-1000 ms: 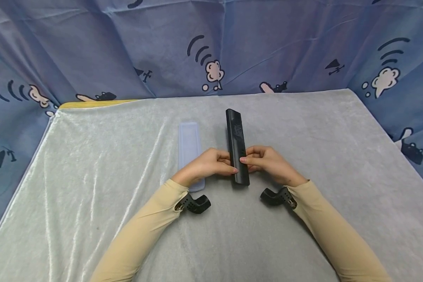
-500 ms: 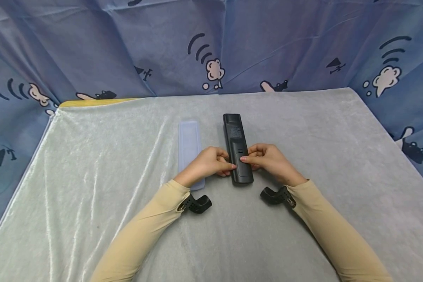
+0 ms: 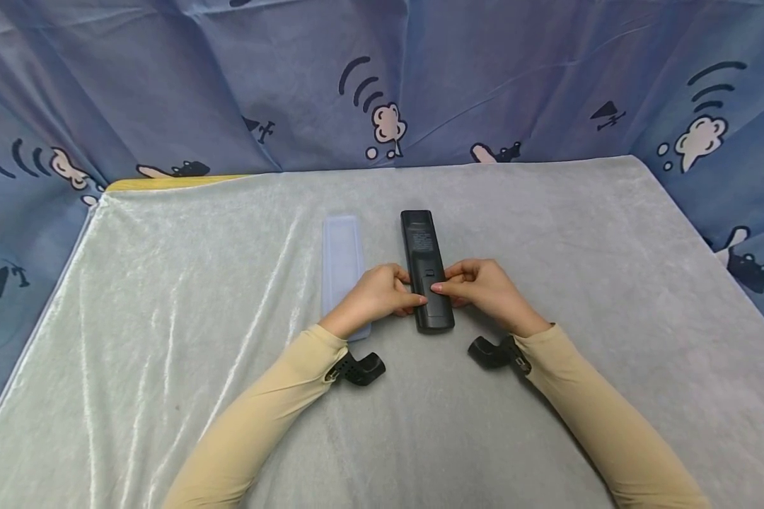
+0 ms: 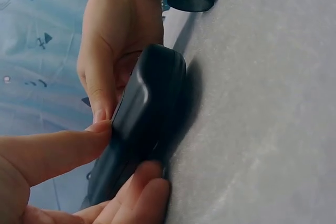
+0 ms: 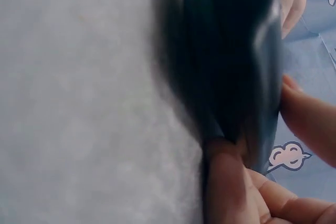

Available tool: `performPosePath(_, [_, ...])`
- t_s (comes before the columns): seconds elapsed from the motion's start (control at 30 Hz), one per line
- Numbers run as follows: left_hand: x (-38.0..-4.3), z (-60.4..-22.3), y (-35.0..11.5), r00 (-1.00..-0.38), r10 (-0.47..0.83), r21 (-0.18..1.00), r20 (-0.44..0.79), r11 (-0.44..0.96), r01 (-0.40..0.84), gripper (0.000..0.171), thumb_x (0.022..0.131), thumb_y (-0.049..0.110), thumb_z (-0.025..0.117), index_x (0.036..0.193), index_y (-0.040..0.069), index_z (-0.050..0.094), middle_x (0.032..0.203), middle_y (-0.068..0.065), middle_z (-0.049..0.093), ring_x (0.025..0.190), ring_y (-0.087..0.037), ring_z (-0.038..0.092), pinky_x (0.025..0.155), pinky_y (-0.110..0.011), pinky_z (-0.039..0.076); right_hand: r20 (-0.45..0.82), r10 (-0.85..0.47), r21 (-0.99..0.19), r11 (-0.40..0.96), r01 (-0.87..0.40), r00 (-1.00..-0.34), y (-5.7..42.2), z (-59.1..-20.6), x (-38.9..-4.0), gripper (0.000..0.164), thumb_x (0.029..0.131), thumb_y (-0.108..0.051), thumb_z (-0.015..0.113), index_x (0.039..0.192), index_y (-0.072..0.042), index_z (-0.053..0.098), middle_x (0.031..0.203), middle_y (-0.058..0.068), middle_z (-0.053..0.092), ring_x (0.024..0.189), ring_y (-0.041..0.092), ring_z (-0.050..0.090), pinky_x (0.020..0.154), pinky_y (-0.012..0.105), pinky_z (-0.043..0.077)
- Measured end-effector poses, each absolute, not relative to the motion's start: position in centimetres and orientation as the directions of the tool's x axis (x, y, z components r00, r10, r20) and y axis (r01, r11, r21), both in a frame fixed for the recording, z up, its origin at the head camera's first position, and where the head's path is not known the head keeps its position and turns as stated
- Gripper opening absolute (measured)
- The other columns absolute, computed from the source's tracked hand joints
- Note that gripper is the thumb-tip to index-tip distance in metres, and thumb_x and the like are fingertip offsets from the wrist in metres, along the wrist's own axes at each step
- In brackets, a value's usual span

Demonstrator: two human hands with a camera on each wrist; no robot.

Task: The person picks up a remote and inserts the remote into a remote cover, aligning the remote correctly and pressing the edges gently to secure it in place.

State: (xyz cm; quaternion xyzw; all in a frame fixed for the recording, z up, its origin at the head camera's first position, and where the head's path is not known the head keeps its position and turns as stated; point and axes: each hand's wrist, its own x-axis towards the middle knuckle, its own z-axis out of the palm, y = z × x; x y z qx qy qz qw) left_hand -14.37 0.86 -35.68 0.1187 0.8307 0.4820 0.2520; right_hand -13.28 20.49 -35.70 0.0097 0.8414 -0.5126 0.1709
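Observation:
A black remote control (image 3: 423, 247) lies back side up between my hands, its label and battery cover facing the head camera. From the left, my left hand (image 3: 375, 293) pinches its edge, thumb on top and fingers at the side. My right hand (image 3: 487, 290) grips the opposite edge, its thumb on the battery cover. In the left wrist view the remote (image 4: 147, 98) is tilted, close above the cloth, with fingers curled under its edge. The right wrist view shows the remote (image 5: 236, 51) blurred and dark, with fingertips at its lower end.
A translucent, pale blue flat case (image 3: 342, 254) lies left of the remote, partly behind the left hand. Grey velvety cloth (image 3: 579, 283) covers the table. A blue printed curtain (image 3: 516, 78) hangs behind, with a yellow strip (image 3: 178, 183) along the back left edge.
The remote has turned from standing on its side edge to showing its back upward, and its far end has come lower. Both hands keep hold of it and have barely shifted.

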Motion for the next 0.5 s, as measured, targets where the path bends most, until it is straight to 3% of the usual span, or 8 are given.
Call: performPosePath(0.5, [-14.23,-35.67,0.94,-0.869,0.421,0.823,-0.259,0.567,0.029,0.043,0.083,0.021,0.074,0.112,-0.004,0.055,0.075,-0.004,0.069,0.06,-0.01,0.063,0.061,-0.02,0.047,-0.266,-0.148,-0.808,0.573,0.137,-0.952,20.48,-35.58,-13.11,0.043,0.084,-0.024,0.073,0.109,0.008,0.061,0.086,0.011,0.069,0.067,0.015,0.063,0.064,0.029,0.054])
